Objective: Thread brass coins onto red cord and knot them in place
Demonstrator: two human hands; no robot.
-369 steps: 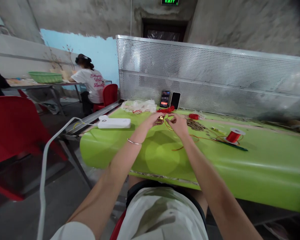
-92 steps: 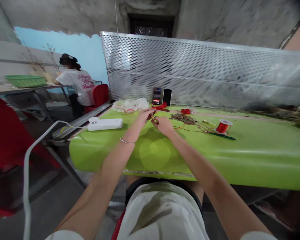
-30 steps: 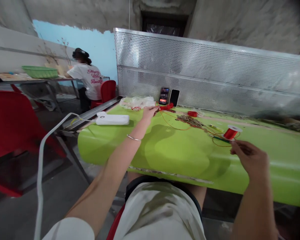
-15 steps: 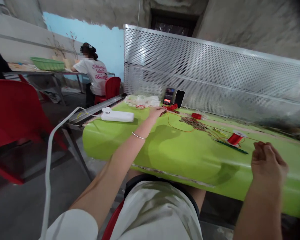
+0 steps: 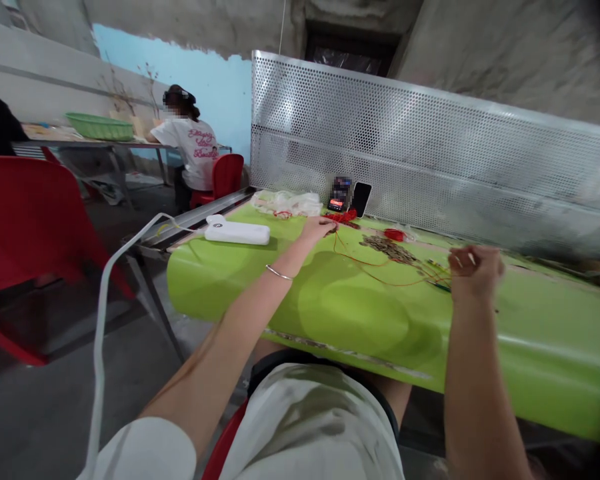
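My left hand [image 5: 317, 229] rests on the green table [image 5: 260, 287], fingers pinched on the end of a thin red cord [image 5: 375, 263] beside a small red knotted bundle [image 5: 344, 217]. The cord runs right across the table to my right hand [image 5: 475, 270], which is raised above the table and closed in a fist around it. That fist covers the red spool. A pile of small brownish coins or beads [image 5: 390, 248] lies between my hands.
A white box with a cable [image 5: 237, 232], a clear plastic bag [image 5: 289, 202] and two phones [image 5: 349, 196] stand near a perforated metal screen [image 5: 430, 160]. Red chair [image 5: 25, 220] at left. Another person [image 5: 195, 157] sits at a far table with a green basket [image 5: 99, 125].
My right hand drew the cord far out to the right, then swung back left and up over the spool. My left hand stayed pinned by the red bundle.
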